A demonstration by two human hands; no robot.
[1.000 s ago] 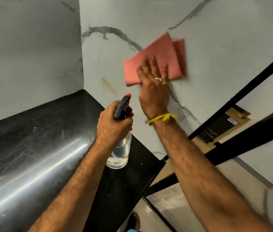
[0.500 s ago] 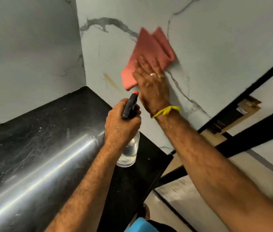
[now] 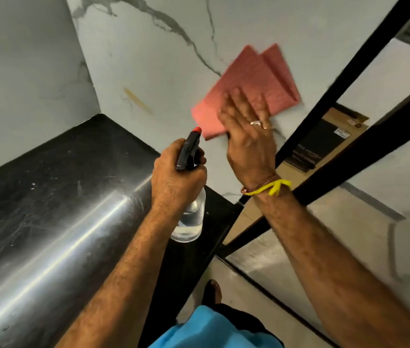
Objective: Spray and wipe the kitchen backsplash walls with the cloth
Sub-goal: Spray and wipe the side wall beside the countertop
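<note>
A folded pink cloth (image 3: 256, 79) lies flat against the white marble backsplash wall (image 3: 153, 59). My right hand (image 3: 249, 136) presses on its lower part with straight, spread fingers. My left hand (image 3: 176, 179) grips the neck of a clear spray bottle (image 3: 190, 219) with a black trigger head and red nozzle, held above the black counter just left of the right hand. A yellowish streak (image 3: 137, 100) marks the wall near the corner, to the left of the cloth.
The glossy black countertop (image 3: 48, 209) fills the lower left and ends at an edge on the right. Black frame bars (image 3: 349, 79) run diagonally at right, with a cardboard box (image 3: 329, 136) behind them. Floor tiles and my foot show below.
My right hand has swept the cloth to the right along the wall, away from the corner. The left hand still holds the bottle in much the same place.
</note>
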